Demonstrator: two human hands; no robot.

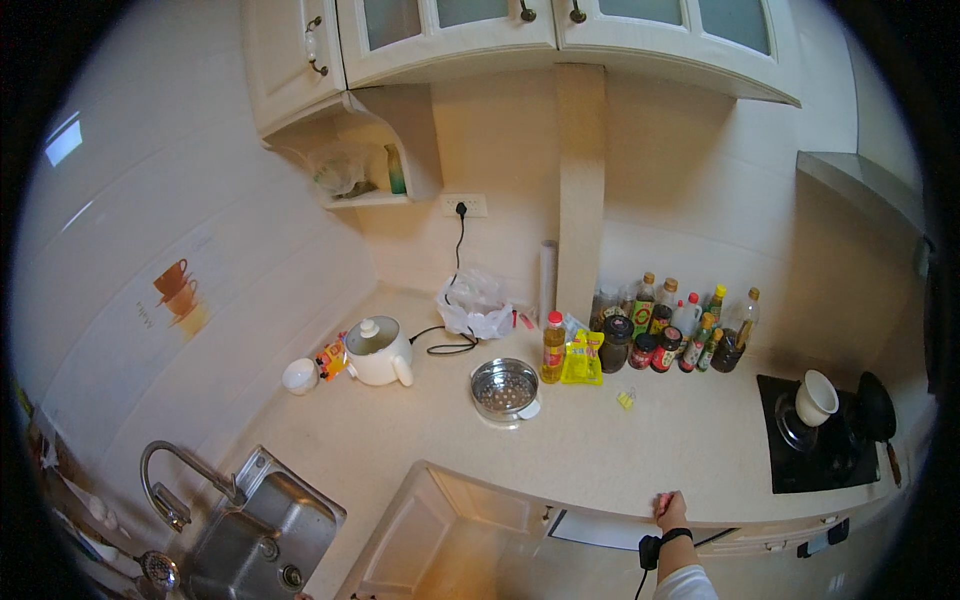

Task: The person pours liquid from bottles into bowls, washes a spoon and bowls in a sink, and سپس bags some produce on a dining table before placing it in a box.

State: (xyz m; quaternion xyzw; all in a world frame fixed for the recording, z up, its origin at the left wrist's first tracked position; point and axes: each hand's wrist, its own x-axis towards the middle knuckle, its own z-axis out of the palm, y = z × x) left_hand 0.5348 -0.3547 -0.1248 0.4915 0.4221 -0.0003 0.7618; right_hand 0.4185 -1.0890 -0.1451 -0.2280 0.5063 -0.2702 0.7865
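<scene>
My right hand [670,508] is at the front edge of the countertop [585,457], its fingers curled. Something reddish shows at the fingers, too small to tell whether it is a held thing. A black strap with a small cabled device [650,552] is around that wrist. At the bottom rim by the sink, only a sliver of what looks like my left hand [303,596] shows; its grip is hidden. Farther back stand a steel steamer insert with holes [505,386] and a white electric pot [379,356] with a lid. A yellow clip [625,400] lies to their right.
A steel sink [255,517] with a tap [180,457] is at left. Several sauce bottles and jars [616,341] and a yellow packet [582,360] line the back wall. A white pot [816,399] and dark pan [876,405] are on the black hob [806,472] at right.
</scene>
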